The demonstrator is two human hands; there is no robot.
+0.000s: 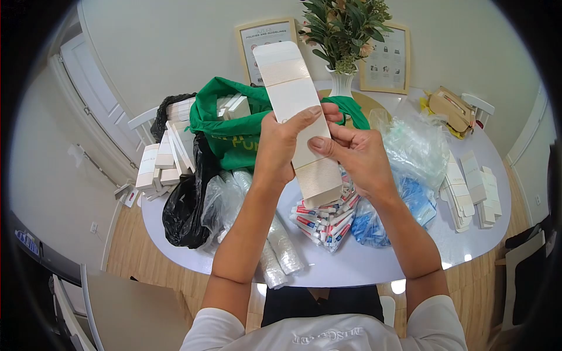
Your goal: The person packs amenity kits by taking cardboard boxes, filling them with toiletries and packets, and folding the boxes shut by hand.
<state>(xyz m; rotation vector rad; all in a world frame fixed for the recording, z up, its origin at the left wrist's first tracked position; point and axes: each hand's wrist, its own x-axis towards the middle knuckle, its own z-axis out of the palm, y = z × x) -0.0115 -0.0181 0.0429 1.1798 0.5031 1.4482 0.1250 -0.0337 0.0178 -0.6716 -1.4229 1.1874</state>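
A long white carton (290, 90) with textured bands is held up over the table, tilted, its top flap pointing up and away. My left hand (280, 143) grips its left side, thumb across the front. On the right edge, my right hand (364, 158) pinches the carton with the thumb on its face and the fingers partly hidden behind. The lower end of the carton looks folded out into a box shape. Beneath it lies a pile of small toothpaste tubes (319, 225) with red, white and blue print.
Left on the white table (175, 248) are a green bag (216, 126) of cartons, a black plastic bag (180, 210), stacked cartons (167, 155) and clear-wrapped rolls (284, 248). Rightward lie clear plastic bags (418, 146), a blue-filled bag (418, 202) and flat cartons (456, 190). Behind stands a vase (341, 82).
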